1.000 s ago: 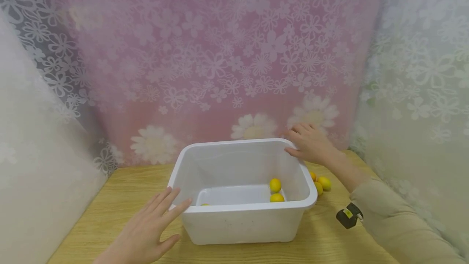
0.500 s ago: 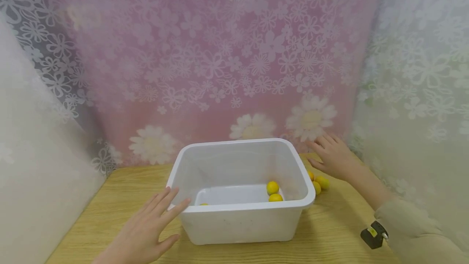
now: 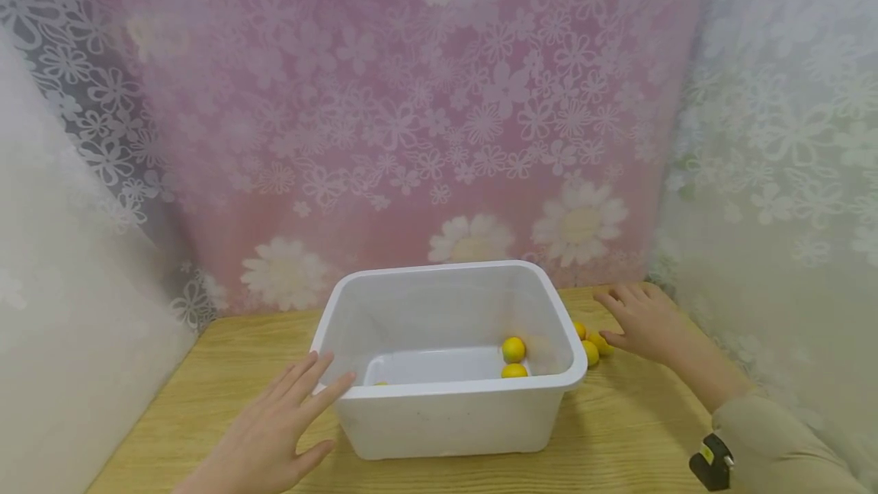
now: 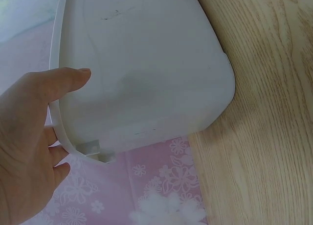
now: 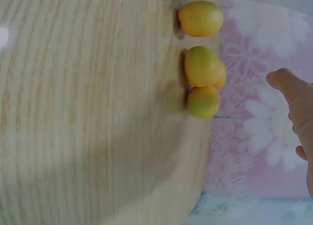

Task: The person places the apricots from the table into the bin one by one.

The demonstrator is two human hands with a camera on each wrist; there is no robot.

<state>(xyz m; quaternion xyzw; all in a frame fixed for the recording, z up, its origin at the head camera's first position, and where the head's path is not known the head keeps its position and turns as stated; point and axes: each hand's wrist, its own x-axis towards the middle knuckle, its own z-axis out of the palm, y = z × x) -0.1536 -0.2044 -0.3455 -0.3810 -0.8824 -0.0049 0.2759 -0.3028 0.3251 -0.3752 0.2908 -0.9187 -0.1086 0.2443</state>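
A white plastic tub stands on the table, with small yellow citrus fruits inside near its right wall. My left hand is at its front left corner, fingers spread and nearly straight at the rim. The left wrist view has the thumb over the tub's outer wall. To the right of the tub, my right hand hovers beside a cluster of loose yellow-orange citrus fruits, fingers loosely bent and holding nothing. Several of these fruits show in the right wrist view, apart from the thumb.
Wood-grain tabletop surrounds the tub. A pink floral sheet hangs behind the table, with pale patterned sheets at the sides. A small black device is on the right sleeve.
My right hand has moved from over the tub's back right rim to the right and down beside the loose citrus fruits. The left hand has stayed in place.
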